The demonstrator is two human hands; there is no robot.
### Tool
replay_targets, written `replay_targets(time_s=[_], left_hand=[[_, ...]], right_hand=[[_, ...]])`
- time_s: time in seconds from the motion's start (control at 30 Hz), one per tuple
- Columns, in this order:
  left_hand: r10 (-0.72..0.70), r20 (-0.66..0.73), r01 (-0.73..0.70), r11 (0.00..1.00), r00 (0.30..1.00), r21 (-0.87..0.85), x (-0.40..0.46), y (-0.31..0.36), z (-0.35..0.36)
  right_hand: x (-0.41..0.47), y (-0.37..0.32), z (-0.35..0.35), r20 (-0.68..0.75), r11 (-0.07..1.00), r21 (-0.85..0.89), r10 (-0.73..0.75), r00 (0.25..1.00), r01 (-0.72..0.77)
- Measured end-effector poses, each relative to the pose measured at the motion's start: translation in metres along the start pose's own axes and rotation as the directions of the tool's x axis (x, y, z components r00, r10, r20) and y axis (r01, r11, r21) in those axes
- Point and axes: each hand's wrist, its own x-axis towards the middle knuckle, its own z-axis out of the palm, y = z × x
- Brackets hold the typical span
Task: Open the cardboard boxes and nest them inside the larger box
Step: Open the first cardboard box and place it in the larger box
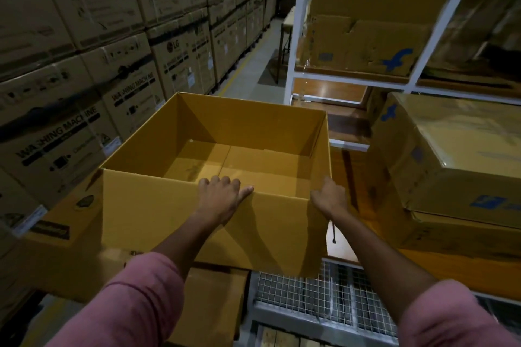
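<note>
A large open yellow-brown cardboard box [174, 220] fills the middle of the view, its top open and its inside bare down to the folded bottom flaps. My left hand [222, 194] grips the near top edge, fingers hooked over into the box and thumb along the rim. My right hand [331, 196] grips the near right corner of the same edge, fingers curled over it. A printed side flap [64, 222] hangs off the box's left. More flat yellow cardboard [214, 307] lies below the box.
Stacked washing-machine cartons [84, 110] wall off the left. A white metal rack [298, 36] with worn boxes stands at right, with a taped blue-logo box [451, 155] close by. A wire-mesh surface [315, 296] lies under the box. An aisle floor [253, 65] runs ahead.
</note>
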Motion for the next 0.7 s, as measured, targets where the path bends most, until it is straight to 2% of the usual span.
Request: replay_targets(time_s=[0.13, 0.3, 0.7], left_hand=[[0.023, -0.039, -0.027, 0.994, 0.999, -0.104, -0.001, 0.001, 0.002], [0.046, -0.005, -0.046, 0.983, 0.999, -0.178, 0.006, 0.021, -0.002], [0.107, -0.058, -0.118, 0.961, 0.993, -0.248, 0.012, 0.080, -0.010]], right_hand=[[0.000, 0.010, -0.007, -0.084, 0.998, -0.048, -0.036, 0.996, 0.032], [-0.003, 0.029, -0.014, -0.138, 0.997, 0.033, -0.067, 0.988, 0.073], [0.002, 0.076, -0.047, -0.132, 0.999, 0.002, -0.043, 0.990, 0.044]])
